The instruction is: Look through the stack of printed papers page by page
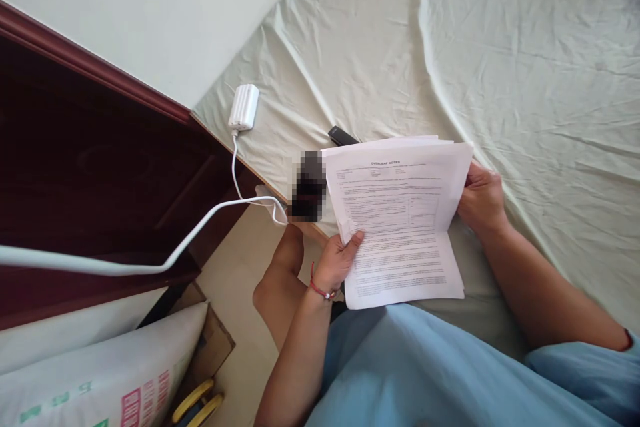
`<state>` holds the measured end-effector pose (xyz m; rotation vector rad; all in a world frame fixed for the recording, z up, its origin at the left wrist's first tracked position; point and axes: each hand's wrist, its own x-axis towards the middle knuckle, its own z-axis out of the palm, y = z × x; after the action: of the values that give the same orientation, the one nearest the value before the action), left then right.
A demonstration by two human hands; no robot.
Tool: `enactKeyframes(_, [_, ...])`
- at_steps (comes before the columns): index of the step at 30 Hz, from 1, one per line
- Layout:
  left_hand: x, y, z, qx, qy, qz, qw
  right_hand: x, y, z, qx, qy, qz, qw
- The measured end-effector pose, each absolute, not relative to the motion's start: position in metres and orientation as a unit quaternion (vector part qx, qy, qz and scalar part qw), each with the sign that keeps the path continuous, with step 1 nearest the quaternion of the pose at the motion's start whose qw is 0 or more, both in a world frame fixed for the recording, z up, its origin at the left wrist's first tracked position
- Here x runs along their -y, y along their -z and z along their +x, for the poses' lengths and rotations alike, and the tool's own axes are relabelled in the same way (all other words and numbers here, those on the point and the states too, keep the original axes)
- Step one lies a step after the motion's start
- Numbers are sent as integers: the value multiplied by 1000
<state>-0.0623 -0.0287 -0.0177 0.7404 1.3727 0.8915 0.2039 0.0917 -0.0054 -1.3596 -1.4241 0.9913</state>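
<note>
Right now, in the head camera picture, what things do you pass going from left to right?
White sack → white charger → left hand → printed papers → right hand

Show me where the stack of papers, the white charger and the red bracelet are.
papers (400, 213), head view, middle of the top printed sheet.
white charger (244, 107), head view, centre of its body on the bed.
red bracelet (320, 289), head view, band at the left wrist.

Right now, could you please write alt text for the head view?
Two bare hands, left hand and right hand, hold a stack of printed white paper sheets over a pale green bedsheet. A white rectangular charger lies beside a dark wooden headboard.
</note>
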Motion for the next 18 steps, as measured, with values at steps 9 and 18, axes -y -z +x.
enactKeyframes(9, [28,16,-63,-597,-381,321,629,-91,8,202,513,-533,-468,484])
enactKeyframes(18, [28,12,-64,-605,-370,320,628,-93,5,220,485,-731,-242,415])
